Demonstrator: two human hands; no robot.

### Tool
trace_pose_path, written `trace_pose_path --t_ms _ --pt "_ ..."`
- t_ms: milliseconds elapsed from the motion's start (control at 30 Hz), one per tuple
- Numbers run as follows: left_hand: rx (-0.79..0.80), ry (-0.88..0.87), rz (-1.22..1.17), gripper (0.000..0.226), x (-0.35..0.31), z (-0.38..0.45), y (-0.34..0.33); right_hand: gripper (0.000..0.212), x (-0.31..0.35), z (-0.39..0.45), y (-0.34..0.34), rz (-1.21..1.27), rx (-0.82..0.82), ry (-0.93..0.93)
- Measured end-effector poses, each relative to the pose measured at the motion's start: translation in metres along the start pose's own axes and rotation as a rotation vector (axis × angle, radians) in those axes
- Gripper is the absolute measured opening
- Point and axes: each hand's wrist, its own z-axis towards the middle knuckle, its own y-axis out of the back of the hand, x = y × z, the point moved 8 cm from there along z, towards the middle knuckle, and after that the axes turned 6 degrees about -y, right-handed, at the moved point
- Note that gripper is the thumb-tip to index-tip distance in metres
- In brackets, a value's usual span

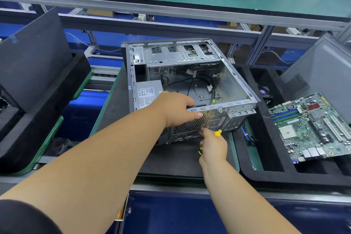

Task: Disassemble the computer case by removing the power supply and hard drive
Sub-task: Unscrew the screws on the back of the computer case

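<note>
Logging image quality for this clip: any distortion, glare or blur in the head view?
Head view: wide-angle bend curves the shelf rail and stretches the forearms; even overhead light, with a bright blown-out patch top right; mild sheen on the case wall; centre sharp, left hand and screwdriver clear, edges softer.

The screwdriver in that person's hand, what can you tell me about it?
The screwdriver has a slim bright metal shaft and a yellow handle. The right hand grips the handle, mostly hiding it. The shaft slants up and to the right, its tip at the upper back edge of the open computer case, which the left hand holds.
</note>
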Motion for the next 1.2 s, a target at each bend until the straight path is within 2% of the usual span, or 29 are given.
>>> trace_pose_path --t_ms 167,267,400,533,700,833,967,1100,1200 --pt "0.008 0.004 -0.006 0.053 0.0000 -0.0007 -0.0004 0.011 0.0005 0.0033 -0.0043 -0.019 -0.022 0.004" --pt "0.005 0.015 -0.022 0.054 0.0008 -0.0006 -0.0006 0.018 -0.0006 0.0022 -0.0071 -0.005 -0.024 0.014" --pt "0.008 0.012 -0.024 0.051 0.0001 -0.0010 0.0001 0.014 -0.0006 0.0035 -0.0080 -0.019 -0.054 -0.029" --pt "0.004 0.010 -0.034 0.048 -0.0007 -0.0018 0.0014 0.017 0.0025 0.0025 -0.0052 -0.066 -0.047 0.056" --pt "0.001 0.015 -0.034 0.051 -0.0002 -0.0024 0.0008 0.017 0.0002 0.0049 -0.0056 -0.020 -0.064 -0.072" --pt "0.001 0.016 -0.042 0.049 -0.0004 -0.0018 0.0030 0.018 0.0032 0.0010 -0.0059 -0.064 -0.029 0.066" --pt "0.003 0.018 -0.044 0.047 -0.0013 -0.0037 0.0027 0.015 0.0023 0.0064 -0.0056 -0.073 -0.083 -0.036" --pt "-0.002 0.015 -0.039 0.049 -0.0019 -0.0035 0.0040 0.019 0.0020 0.0028 -0.0063 -0.072 -0.051 0.037" --pt "0.003 0.012 -0.038 0.047 -0.0023 -0.0038 0.0026 0.015 0.0004 0.0042 -0.0052 -0.086 -0.082 -0.032"
